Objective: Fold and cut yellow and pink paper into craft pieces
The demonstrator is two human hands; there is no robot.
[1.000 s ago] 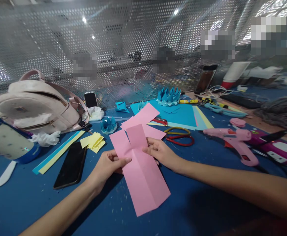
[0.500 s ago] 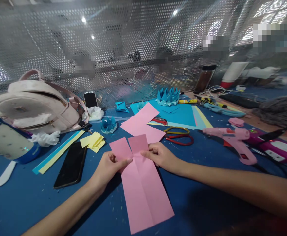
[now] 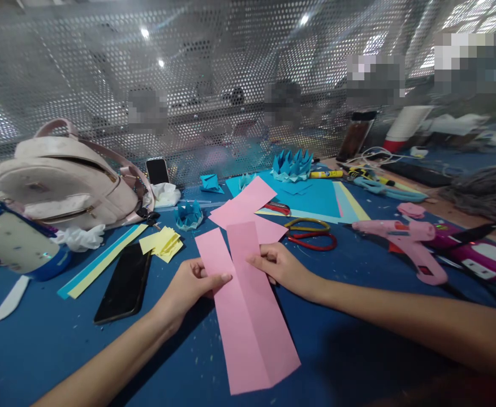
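Observation:
A sheet of pink paper point(image 3: 248, 322) is held up over the blue table, split from its far edge down along a middle crease. My left hand point(image 3: 194, 285) pinches the left strip, thumb on top and fingers underneath. On the right strip, my right hand point(image 3: 279, 265) grips the edge between thumb and fingers. The near part of the sheet is still one piece, creased lengthwise. Just beyond lie more pink paper pieces point(image 3: 248, 206), and beside them scissors point(image 3: 311, 234) with red and yellow handles.
A pink glue gun point(image 3: 404, 232) lies to the right. Left are a black phone point(image 3: 123, 288), yellow paper pieces point(image 3: 163, 243), paper strips point(image 3: 99, 263) and a pale backpack point(image 3: 65, 181). Folded blue paper pieces point(image 3: 292, 165) stand at the back, before a perforated metal screen point(image 3: 214, 68).
The split in the pink paper has grown longer toward me. Its two strips have spread further apart at the far end, and both hands keep their pinch.

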